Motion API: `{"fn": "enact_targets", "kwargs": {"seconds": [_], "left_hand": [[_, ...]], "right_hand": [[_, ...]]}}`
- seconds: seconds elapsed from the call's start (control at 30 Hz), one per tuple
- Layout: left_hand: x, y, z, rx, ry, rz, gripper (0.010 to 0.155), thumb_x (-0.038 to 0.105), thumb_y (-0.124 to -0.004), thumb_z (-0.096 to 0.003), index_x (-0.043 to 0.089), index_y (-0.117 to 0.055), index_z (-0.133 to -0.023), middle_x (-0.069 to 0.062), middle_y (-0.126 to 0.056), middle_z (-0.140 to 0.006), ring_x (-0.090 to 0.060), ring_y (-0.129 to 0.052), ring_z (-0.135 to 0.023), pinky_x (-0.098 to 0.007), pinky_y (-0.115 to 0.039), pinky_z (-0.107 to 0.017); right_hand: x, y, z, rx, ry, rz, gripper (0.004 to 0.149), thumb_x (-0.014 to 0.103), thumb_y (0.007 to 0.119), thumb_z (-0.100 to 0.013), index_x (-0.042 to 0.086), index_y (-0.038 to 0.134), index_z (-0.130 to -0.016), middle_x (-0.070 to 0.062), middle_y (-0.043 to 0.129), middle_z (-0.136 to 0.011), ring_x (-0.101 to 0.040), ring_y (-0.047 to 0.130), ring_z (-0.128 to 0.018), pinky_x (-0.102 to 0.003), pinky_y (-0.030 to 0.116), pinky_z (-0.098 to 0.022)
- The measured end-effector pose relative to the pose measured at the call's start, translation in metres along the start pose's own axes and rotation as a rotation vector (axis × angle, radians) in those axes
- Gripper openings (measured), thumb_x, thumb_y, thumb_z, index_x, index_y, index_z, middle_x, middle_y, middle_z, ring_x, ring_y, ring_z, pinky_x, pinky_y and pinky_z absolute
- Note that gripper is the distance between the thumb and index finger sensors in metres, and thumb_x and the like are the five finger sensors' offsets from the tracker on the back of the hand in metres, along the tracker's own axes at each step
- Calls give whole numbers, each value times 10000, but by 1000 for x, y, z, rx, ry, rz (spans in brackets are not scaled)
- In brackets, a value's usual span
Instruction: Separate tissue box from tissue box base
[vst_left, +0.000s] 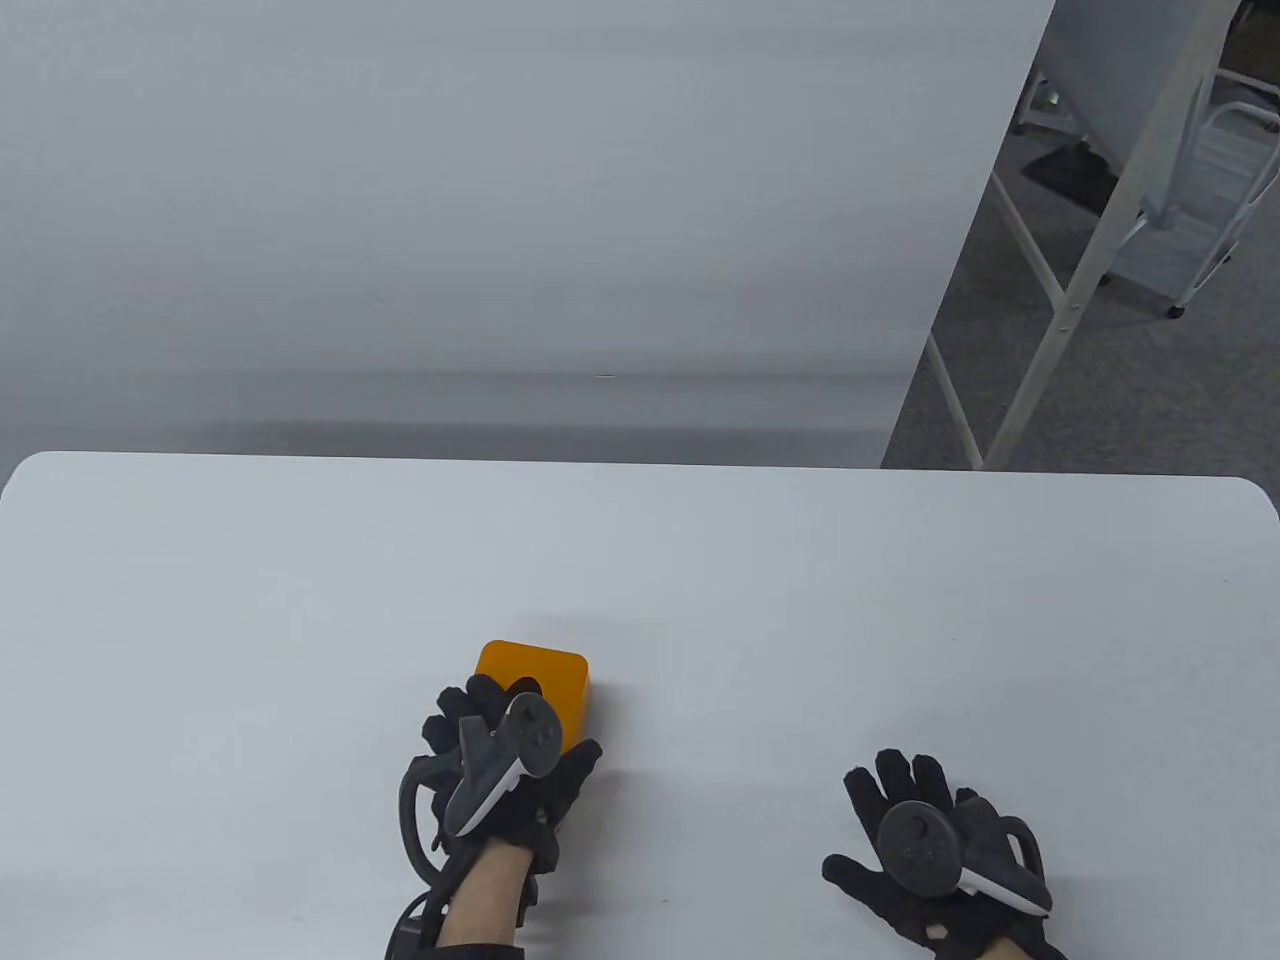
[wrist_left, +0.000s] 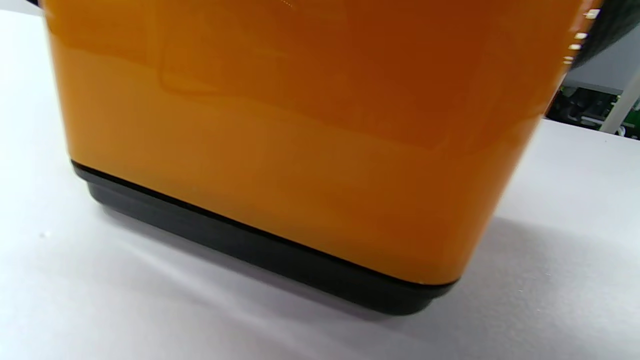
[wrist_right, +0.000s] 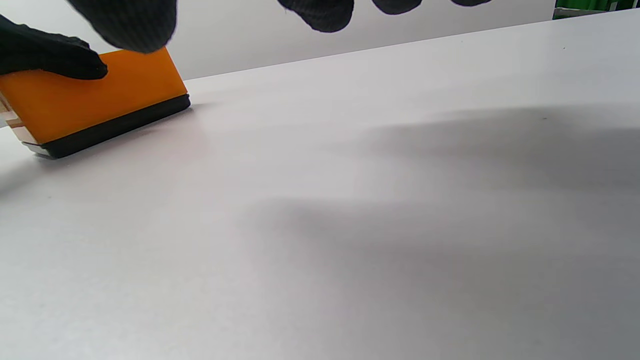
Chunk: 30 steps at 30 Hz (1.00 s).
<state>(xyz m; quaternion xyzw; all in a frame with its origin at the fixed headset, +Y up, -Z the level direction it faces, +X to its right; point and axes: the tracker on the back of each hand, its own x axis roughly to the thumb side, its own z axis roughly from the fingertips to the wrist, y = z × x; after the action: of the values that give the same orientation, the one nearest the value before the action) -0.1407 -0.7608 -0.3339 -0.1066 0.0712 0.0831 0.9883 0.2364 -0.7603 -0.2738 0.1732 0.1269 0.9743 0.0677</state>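
Note:
An orange tissue box (vst_left: 548, 678) sits on its black base (wrist_left: 280, 255) on the white table (vst_left: 300, 600), near the front middle. My left hand (vst_left: 530, 722) lies over the box's near part and grips it, thumb on its right side. The left wrist view shows the orange wall (wrist_left: 300, 125) close up, seated in the base all along the seam. The right wrist view shows the box (wrist_right: 95, 95) and base (wrist_right: 115, 131) at far left with a left-hand finger (wrist_right: 50, 59) on it. My right hand (vst_left: 868, 812) is open, fingers spread, over bare table to the right, apart from the box.
The table's far edge (vst_left: 640, 462) runs across the middle of the table view, with a white panel behind it. A white metal frame (vst_left: 1060, 300) and grey floor lie beyond the far right corner.

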Motion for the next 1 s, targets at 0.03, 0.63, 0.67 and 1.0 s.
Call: {"fn": "enact_targets", "kwargs": {"seconds": [0.03, 0.63, 0.67, 1.0], "left_hand": [[0, 1, 1, 23, -8, 15, 1199, 792, -657, -506, -147, -172, -1071, -488, -202, -1046, -727, -461, -911, -822, -538, -540], [74, 1, 46, -180, -464, 857, 1177, 802, -597, -532, -161, -175, -1061, -503, -234, -1018, -712, -517, -887, -782, -614, -532], [81, -5, 49, -210, -490, 911, 1178, 804, -592, -531, -159, -169, -1061, -501, -230, -1019, -711, -514, -890, -783, -613, -532], [118, -37, 64, -392, -592, 1174, 1169, 813, -563, -541, -145, -141, -1062, -488, -218, -1020, -697, -496, -905, -778, -624, -538]], "right_hand": [[0, 0, -1, 2, -3, -20, 868, 686, 577, -531, 93, 354, -1124, -343, 235, -1137, -671, 298, -983, -828, 377, -585], [-4, -2, -4, -41, -199, -764, 1007, 751, 485, -541, -41, 186, -1085, -444, 222, -1072, -735, 406, -907, -842, 441, -509], [-4, -1, -5, -54, -214, -841, 1021, 757, 487, -538, -50, 173, -1079, -454, 214, -1063, -746, 411, -895, -842, 448, -504], [0, 11, -11, -25, -327, -1243, 1193, 827, 493, -518, -141, -39, -970, -532, 61, -961, -760, 454, -864, -806, 606, -477]]}}
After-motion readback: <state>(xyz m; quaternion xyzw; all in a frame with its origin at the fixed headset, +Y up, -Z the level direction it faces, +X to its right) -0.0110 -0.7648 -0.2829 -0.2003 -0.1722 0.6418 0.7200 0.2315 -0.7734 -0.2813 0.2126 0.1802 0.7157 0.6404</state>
